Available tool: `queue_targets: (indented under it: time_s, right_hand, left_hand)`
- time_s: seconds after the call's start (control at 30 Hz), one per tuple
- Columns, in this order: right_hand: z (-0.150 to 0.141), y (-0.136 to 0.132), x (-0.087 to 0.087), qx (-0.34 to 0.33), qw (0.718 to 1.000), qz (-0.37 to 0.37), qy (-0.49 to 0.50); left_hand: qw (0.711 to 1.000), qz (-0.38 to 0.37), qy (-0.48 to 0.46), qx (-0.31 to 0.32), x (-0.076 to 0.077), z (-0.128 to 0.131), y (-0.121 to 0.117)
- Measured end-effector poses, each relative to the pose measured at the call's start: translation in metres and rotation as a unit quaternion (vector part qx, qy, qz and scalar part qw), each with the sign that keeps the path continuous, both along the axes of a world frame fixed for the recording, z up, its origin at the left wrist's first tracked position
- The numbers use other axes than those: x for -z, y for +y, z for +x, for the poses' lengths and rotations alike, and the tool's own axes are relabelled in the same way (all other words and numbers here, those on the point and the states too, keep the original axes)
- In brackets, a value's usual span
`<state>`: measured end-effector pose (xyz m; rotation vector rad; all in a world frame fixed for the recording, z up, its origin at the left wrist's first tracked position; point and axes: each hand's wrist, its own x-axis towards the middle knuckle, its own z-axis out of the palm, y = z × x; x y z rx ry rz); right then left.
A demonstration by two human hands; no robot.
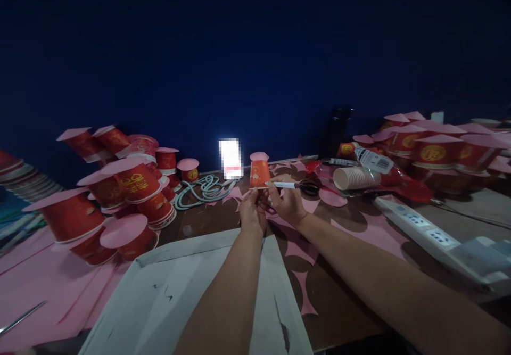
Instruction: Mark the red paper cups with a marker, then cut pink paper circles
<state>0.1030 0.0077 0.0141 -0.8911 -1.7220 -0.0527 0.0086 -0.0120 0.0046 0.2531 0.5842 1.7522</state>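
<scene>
The left hand [252,212] has its grip closed on the lower rim of a red paper cup [260,174], which is rim down, with a pink disc [259,156] on top. The cup is beyond the white tray [199,270], toward the counter's back edge. The right hand [289,203] grasps a white pen [285,184] between thumb and fingers, its tip pointing left at the cup's lower side; whether tip and cup touch is too small to tell.

For neat work, a light pinch at the rim seems best, since thin paper dents easily; short, gentle strokes with the wrists close together would likely steady the tip, and level handling should spare the overhanging disc.

The brown counter [347,302] runs to a dark blue wall [255,78] at its back edge. The tray lies at the near edge under the left forearm, with pink paper offcuts [305,291] beside it. Disc-topped cups crowd toward the left and right edges. A coiled cable [203,187] lies near a bright screen [230,158] at the back; a power strip [419,227] slants along the right. The room is dim.
</scene>
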Motion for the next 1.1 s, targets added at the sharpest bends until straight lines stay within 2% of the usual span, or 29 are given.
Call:
queue_targets:
  time_s: [0.23,0.6,1.1]
  right_hand:
    - [-0.0001,-0.0008,0.0001,-0.003,1.000,-0.010,-0.008]
    - [0.0003,0.0004,0.0000,0.001,1.000,0.005,0.011]
    - [0.0008,-0.0025,-0.0016,-0.017,0.999,-0.039,0.018]
  left_hand:
    - [0.999,-0.025,-0.018,-0.015,-0.0019,-0.0005,0.0023]
    - [1.000,-0.011,-0.005,-0.005,-0.0020,0.0005,0.0000]
    - [0.999,-0.037,-0.029,0.001,-0.0022,-0.0018,0.0020]
